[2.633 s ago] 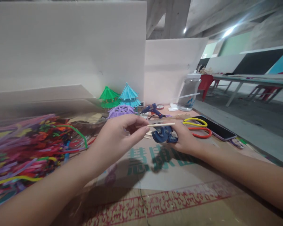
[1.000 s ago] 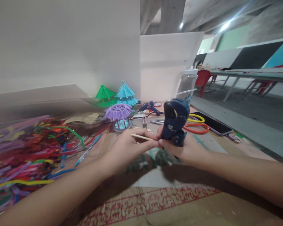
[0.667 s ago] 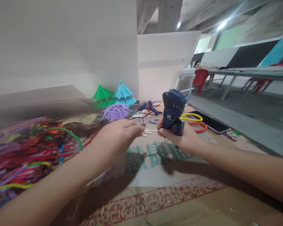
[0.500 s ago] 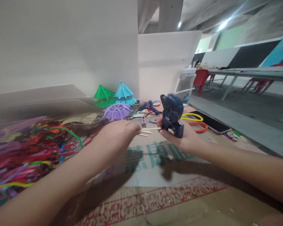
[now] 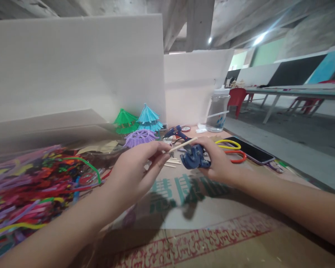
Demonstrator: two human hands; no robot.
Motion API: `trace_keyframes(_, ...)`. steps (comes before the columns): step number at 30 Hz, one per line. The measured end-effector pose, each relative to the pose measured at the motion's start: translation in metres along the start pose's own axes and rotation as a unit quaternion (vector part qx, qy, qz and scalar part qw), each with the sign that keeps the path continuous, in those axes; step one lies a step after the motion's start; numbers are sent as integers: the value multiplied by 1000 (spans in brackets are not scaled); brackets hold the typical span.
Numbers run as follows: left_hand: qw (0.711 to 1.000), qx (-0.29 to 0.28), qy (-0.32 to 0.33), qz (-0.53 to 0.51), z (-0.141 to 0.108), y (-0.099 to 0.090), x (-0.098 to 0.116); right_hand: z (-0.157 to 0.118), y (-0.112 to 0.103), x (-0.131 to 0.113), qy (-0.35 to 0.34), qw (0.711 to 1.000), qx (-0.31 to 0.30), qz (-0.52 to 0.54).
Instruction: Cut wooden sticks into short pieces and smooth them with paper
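Note:
Between the thumb and fingers of my left hand (image 5: 145, 163) is a thin pale wooden stick (image 5: 184, 144), tilted up to the right. Its far end reaches over the top of a dark blue hand tool with a rounded, jaw-like head (image 5: 193, 156). My right hand (image 5: 219, 158) is closed around that tool; its exact kind I cannot make out. Whether stick and tool touch is unclear. Several more pale sticks (image 5: 173, 162) lie on the cardboard just behind my left fingertips.
Colourful pipe cleaners (image 5: 30, 190) are heaped at left. Behind stand green (image 5: 125, 121), light blue (image 5: 149, 119) and purple (image 5: 141, 138) roof-shaped crafts, a glue gun (image 5: 175, 131) and a water bottle (image 5: 217, 111). At right lie yellow-and-orange handles (image 5: 235, 156) and a phone (image 5: 251, 150).
The blue tool has turned and dropped lower in my right hand. My left hand has raised a single stick off the others, its far end now above the tool.

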State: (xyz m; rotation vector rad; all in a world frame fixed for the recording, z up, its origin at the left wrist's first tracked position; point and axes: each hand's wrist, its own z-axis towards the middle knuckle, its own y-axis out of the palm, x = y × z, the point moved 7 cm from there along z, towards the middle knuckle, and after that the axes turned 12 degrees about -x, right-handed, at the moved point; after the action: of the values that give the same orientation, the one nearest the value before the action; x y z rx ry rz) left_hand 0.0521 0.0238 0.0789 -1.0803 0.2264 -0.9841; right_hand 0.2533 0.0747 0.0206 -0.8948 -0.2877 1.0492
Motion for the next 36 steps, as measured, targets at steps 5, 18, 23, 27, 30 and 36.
trace_keyframes(5,1000,-1,6,-26,1,3,-1,-2,2,-10,-19,1000,-20,-2)
trace_keyframes(18,991,51,116,41,-1,1,12,0,-8,-22,-84,989,20,-117)
trace_keyframes(23,986,44,149,67,-3,4,21,2,-12,-29,-101,981,15,-167)
trace_keyframes(27,987,24,150,54,-3,5,26,2,-16,-33,-115,974,27,-195)
trace_keyframes(30,987,13,150,60,-3,5,28,2,-20,-35,-126,967,38,-220)
trace_keyframes(36,981,11,176,77,-6,6,31,2,-23,-39,-134,958,44,-251)
